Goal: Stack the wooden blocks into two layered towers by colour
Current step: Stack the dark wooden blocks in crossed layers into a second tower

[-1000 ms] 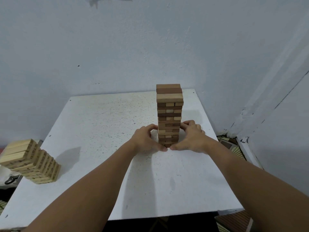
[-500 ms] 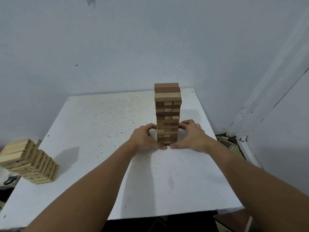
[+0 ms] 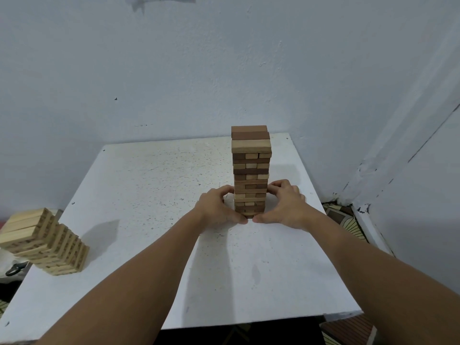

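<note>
A tall tower of brown and tan wooden blocks (image 3: 251, 168) stands upright at the far right of the white table (image 3: 149, 185). My left hand (image 3: 219, 207) cups its lower left side and my right hand (image 3: 286, 205) cups its lower right side. Both hands have curled fingers touching the tower's bottom layers, and the thumbs nearly meet in front of its base. A second tower of pale blocks (image 3: 47, 241) stands at the table's near left edge, leaning and twisted, away from both hands.
Blue-white walls close in behind and to the right of the table. A patterned floor (image 3: 346, 220) shows past the table's right edge. A dark clip-like object (image 3: 15, 268) lies beyond the left edge near the pale tower.
Both hands stay around the base of the brown tower. The view shifted slightly; nothing else visibly moved.
</note>
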A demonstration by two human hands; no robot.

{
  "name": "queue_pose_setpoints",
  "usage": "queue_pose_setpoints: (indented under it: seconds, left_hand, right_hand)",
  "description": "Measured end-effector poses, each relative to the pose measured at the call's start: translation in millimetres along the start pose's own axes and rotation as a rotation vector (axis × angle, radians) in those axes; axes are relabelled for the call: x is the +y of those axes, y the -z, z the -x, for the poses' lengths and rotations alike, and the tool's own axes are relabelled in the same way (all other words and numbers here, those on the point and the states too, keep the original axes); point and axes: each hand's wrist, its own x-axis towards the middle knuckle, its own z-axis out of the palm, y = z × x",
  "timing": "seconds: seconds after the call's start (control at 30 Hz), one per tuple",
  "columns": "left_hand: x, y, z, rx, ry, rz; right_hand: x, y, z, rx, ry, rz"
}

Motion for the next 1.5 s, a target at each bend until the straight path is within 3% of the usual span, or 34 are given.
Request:
queue_pose_setpoints:
  seconds: [0.73, 1.03, 1.5]
  left_hand:
    - [1.2, 1.4, -2.7, 0.023, -0.011, -0.031]
    - [6.5, 8.5, -10.1, 0.048, -0.003, -0.206]
    - [1.7, 17.7, -26.0, 0.038, 0.007, -0.188]
  right_hand:
    - [-9.5, 5.9, 3.3, 0.010, 0.030, -0.045]
    - [-11.0, 5.2, -6.0, 0.009, 0.019, -0.052]
    - [-8.8, 0.2, -32.3, 0.029, 0.019, 0.008]
